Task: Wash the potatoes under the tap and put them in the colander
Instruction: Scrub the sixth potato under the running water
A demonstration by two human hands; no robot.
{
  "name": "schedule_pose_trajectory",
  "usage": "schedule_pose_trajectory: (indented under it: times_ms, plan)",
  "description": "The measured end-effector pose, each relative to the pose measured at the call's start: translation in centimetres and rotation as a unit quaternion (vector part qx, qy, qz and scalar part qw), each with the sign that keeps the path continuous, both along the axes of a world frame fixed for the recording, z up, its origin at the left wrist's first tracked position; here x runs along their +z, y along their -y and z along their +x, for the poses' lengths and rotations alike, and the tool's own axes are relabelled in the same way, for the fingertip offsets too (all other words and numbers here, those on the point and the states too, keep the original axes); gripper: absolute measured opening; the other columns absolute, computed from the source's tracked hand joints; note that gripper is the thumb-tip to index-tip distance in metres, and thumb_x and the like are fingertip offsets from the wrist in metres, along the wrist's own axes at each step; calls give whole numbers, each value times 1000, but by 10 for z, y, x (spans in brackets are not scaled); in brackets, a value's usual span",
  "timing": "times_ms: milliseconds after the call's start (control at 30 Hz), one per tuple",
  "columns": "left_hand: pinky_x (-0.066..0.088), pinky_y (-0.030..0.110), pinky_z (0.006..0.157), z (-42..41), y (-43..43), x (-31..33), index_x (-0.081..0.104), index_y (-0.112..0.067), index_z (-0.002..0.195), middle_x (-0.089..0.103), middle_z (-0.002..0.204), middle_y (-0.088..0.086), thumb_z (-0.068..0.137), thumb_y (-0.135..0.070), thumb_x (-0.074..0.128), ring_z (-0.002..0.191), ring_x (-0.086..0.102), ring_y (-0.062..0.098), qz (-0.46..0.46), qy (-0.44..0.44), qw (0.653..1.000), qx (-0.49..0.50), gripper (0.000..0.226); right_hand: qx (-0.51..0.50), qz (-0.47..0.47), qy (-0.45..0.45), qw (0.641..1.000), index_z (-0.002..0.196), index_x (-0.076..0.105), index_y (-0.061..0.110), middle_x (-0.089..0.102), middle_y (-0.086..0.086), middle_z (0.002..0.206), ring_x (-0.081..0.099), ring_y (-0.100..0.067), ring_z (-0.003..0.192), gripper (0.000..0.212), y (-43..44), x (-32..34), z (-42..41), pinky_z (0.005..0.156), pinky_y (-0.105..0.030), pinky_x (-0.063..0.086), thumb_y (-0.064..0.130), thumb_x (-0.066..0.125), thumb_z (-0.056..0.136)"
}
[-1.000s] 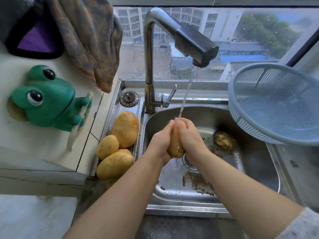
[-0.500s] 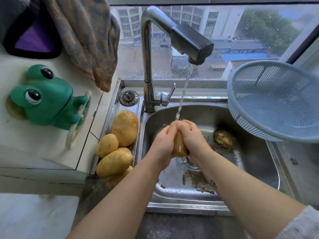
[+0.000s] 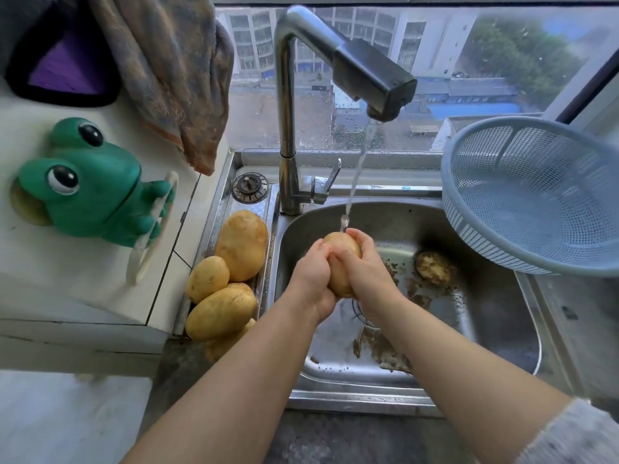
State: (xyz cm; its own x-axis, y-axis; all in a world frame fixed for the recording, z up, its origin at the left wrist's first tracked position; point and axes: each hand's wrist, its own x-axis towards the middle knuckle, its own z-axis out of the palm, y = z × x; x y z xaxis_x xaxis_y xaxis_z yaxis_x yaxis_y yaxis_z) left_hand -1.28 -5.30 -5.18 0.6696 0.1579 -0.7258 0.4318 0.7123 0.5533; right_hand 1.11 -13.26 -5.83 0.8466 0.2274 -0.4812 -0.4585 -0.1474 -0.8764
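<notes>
Potato (image 3: 341, 262) held over the middle of the sink (image 3: 469, 329), directly under the tap (image 3: 368, 75), water stream (image 3: 355, 175) hitting its top. My left hand (image 3: 313, 276) and right hand (image 3: 365, 266) both curl round it, pressed in from either side. Step: washing, early I judge, since the colander (image 3: 536, 195) at the sink's right rim shows nothing inside. More potatoes (image 3: 221, 279) are piled on the ledge left of the sink; one muddy potato (image 3: 433, 267) lies on the sink floor, right side. Next move likely needs a turn to rinse the underside, then a one-hand carry right, over the colander rim.
</notes>
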Motion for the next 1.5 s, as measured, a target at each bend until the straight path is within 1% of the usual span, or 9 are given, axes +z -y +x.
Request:
schedule_pose_trajectory:
  times_ms: [133,267,433,900,1067,1200,1333,1433,1500]
  plan:
    - [55,48,68,0,-8,3,47,-25,138,55,127,22,105,-30,35,105,60,38,-39,-17,999,-5,36,57,19,-10,998,139,35,40,46,-3,121,56,-26,108,59,5,-3,2,88,-45,56,16,58,90]
    - [51,52,85,5,2,6,34,-30,147,44,140,16,104,-22,36,117,52,36,18,17,1000,-13,44,-6,15,11,1000,130,39,36,47,1,111,55,-17,93,44,0,0,9,69,-31,54,22,57,93]
    - [48,56,91,3,-10,14,36,-28,147,45,137,17,106,-21,33,112,53,37,-17,17,999,-22,42,30,84,-68,994,125,42,38,42,-10,131,54,-34,110,47,8,5,12,79,-45,57,8,54,90]
    - [49,53,97,0,-9,16,29,-27,150,40,146,12,104,-21,40,119,53,34,88,42,992,-77,47,25,109,-93,989,128,46,30,43,-12,133,54,-34,110,47,13,15,20,67,-41,58,5,56,89]
    - [51,52,92,1,-16,20,30,-25,150,39,146,14,104,-20,40,119,53,34,68,39,993,-85,47,58,133,-98,984,121,49,35,41,-11,135,52,-37,114,45,17,13,20,75,-45,59,4,57,89]
    - [49,53,96,1,-13,16,29,-25,150,38,146,13,104,-21,40,121,50,33,106,45,988,-100,47,24,91,-76,993,125,47,32,45,-10,133,55,-32,111,40,12,12,19,75,-47,59,19,64,91]
    - [57,46,76,3,-21,9,38,-28,145,53,134,16,106,-29,33,109,61,33,57,43,995,-64,39,132,118,-51,983,131,44,37,46,-12,131,58,-33,113,59,22,11,19,87,-48,57,10,70,86]
    - [57,38,70,1,-23,11,50,-18,134,64,116,19,104,-39,33,94,66,29,2,-8,999,-44,41,173,22,49,983,136,40,38,48,-2,125,60,-22,109,68,19,12,18,91,-41,56,20,76,81]
    - [57,40,70,-2,-17,13,51,-9,130,62,115,22,104,-43,32,98,64,30,-64,-24,997,-23,47,143,-21,132,981,134,43,32,50,7,114,58,-11,99,60,10,16,17,84,-28,55,25,74,82]
